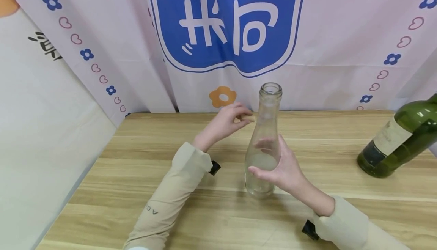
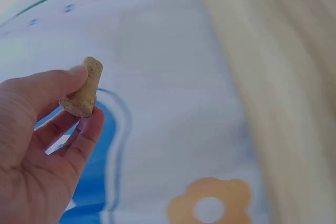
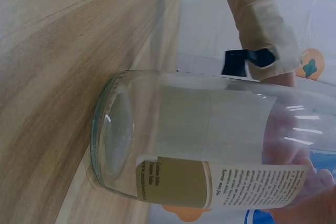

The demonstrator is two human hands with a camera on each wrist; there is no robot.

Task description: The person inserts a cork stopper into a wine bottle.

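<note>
In the head view, a clear glass bottle (image 1: 256, 153) is upright over the wooden table, its mouth uncovered. My right hand (image 1: 286, 172) grips its body from the right, thumb on the near side and fingers behind. A printed label (image 3: 252, 186) shows on the bottle in the right wrist view; whether the base touches the tabletop, I cannot tell. To the left of the bottle neck, my left hand (image 1: 223, 123) holds a small cork (image 2: 86, 92) between thumb and fingertips. The cork is tan, with one end wider than the other, and stays apart from the bottle mouth.
On the right of the wooden table (image 1: 136, 189) stands a green wine bottle (image 1: 406, 136) with a pale and dark label, partly cut off by the frame edge. A white cloth with a blue emblem (image 1: 227, 58) hangs behind the table's far edge.
</note>
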